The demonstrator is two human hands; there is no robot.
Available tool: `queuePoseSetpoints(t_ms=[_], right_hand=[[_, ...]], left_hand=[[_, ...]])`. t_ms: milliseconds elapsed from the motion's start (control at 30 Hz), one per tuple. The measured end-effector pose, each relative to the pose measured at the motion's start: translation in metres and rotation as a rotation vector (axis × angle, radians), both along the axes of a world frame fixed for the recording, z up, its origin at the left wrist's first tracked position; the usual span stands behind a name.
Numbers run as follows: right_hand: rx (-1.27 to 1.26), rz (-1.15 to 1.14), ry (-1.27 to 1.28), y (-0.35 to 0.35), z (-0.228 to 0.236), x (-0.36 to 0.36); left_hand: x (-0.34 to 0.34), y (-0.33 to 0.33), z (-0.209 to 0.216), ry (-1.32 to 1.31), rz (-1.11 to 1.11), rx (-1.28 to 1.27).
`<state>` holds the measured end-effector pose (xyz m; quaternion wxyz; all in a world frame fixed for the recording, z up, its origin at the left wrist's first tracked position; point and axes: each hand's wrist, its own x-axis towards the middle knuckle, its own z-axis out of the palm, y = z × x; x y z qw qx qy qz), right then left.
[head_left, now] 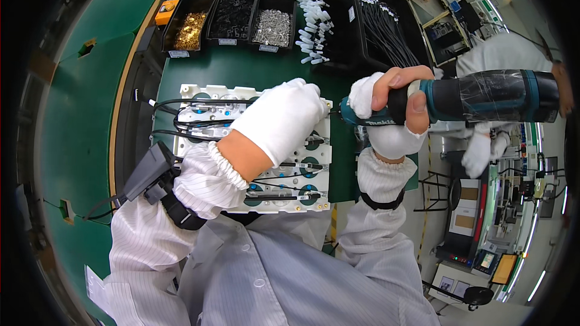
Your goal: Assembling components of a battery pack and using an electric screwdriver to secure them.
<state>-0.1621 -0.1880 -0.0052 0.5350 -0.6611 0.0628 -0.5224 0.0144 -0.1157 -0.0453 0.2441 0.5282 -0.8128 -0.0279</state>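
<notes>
A teal-and-black cordless screwdriver [483,98] lies level in my right hand [394,140], its tip pointing left. That hand's white glove leaves some fingers bare, and they wrap round the tool's front part. My left hand [283,115], fully gloved in white, is closed above the far right part of a white plastic plate [323,152]. Its fingertips are close to the screwdriver's tip; what they hold, if anything, is hidden. Black cables [181,124] run across the plate, which also carries round dark green openings and small fittings. My left forearm covers part of it.
Beyond the plate stand black bins of gold-coloured parts [191,29], black parts [232,15] and silver parts [273,28]. White-capped pieces [313,21] and a bin of black cables [386,30] are farther right. A co-worker's gloved hand [477,154] shows at right.
</notes>
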Motion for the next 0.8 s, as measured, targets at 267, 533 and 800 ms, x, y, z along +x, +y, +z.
queuePoseSetpoints(t_ms=[267,533,800], right_hand=[[0.158,0.019,0.0,-0.001,0.008,0.014],[0.131,-0.227,0.128,0.001,0.015,0.036],[0.107,-0.098,-0.026,0.037,0.033,0.006]], left_hand=[[0.0,-0.001,0.001,-0.056,-0.001,-0.006],[0.001,0.0,0.003,-0.066,0.017,0.022],[0.01,0.015,0.034,0.173,-0.178,0.227]])
